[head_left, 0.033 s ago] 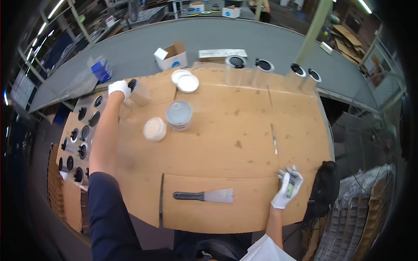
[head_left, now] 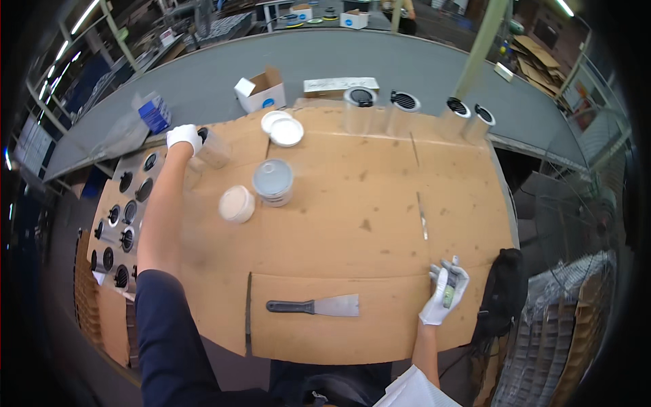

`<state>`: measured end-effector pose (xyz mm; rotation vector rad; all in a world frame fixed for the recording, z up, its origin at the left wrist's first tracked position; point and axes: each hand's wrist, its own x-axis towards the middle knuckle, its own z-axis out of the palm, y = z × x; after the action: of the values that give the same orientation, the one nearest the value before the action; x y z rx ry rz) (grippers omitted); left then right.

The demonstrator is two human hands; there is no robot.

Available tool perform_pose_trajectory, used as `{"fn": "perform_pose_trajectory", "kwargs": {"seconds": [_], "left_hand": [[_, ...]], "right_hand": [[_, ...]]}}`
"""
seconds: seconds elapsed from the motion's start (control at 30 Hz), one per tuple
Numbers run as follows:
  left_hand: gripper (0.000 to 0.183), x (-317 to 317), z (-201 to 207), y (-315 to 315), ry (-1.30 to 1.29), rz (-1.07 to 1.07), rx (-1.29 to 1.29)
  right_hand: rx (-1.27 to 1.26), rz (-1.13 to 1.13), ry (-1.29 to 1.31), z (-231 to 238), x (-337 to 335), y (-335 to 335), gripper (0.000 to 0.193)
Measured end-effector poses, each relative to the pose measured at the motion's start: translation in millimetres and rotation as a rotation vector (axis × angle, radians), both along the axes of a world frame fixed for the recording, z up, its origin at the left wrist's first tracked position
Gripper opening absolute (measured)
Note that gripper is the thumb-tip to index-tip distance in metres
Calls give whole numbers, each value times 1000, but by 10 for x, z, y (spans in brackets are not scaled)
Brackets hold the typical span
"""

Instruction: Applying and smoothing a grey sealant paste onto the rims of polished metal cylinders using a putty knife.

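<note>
My left hand, in a white glove, reaches to the far left of the cardboard-covered table. It is closed at the black end of a clear plastic cylinder; its fingertips are partly hidden. At the right front edge my right hand, also gloved, is turned palm up. Its fingers curl around a small greenish thing, too small to name. Between the hands lies a scraper with a dark handle and a wide metal blade. A lidded translucent tub and a smaller pale tub stand left of the middle.
Several clear cylinders with black ends crowd the left side. More such cylinders stand along the far edge. White lids, an opened carton and a blue box are farther back. A black bag hangs at the right edge.
The whole picture has shifted slightly left. Both hands keep nearly the same places and poses; nothing else has visibly moved.
</note>
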<state>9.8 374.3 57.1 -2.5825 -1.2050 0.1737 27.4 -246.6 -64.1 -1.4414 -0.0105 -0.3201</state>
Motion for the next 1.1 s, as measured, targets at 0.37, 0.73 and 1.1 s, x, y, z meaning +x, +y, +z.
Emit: {"fn": "perform_pose_trajectory", "kwargs": {"seconds": [0.37, 0.73, 1.1], "left_hand": [[91, 2546, 183, -2396, -622, -753, -495], [55, 2714, 51, -2805, -330, -687, -265], [60, 1753, 59, -3170, -575, -482, -365]], "right_hand": [[115, -28, 10, 28, -48, -86, 16], [156, 6, -3, 15, -19, -127, 14], [108, -37, -84, -99, -54, -142, 13]]}}
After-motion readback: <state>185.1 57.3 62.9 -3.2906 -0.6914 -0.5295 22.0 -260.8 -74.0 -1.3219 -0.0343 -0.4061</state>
